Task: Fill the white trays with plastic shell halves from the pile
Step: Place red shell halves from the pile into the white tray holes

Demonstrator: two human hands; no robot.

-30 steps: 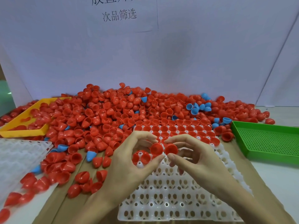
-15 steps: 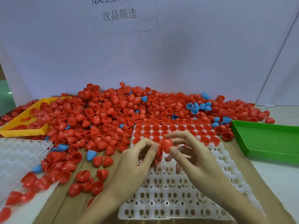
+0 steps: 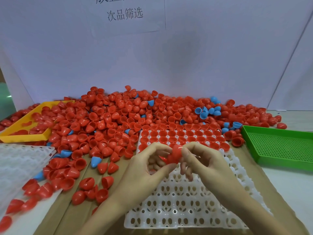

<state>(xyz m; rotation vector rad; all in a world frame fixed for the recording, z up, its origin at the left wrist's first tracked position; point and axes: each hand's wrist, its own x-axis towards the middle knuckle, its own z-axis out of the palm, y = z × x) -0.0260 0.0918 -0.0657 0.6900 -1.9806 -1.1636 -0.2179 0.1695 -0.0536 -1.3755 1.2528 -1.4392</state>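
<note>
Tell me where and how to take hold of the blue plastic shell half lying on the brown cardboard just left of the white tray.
Grip the blue plastic shell half across its wider upper body, coming from above with a hand. It lies tilted, narrow tip down toward the viewer, with bare brown cardboard on its near left. Red shell halves crowd its right, so pinching front to back looks easiest.

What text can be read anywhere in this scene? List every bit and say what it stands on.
"次品筛选": printed in dark characters on the white sheet of paper fixed to the back wall.
A larger line above it on the same sheet is cut off by the top of the frame; it cannot be read.
No lettering shows on the red shell halves, white tray, green tray or yellow tray.
</note>
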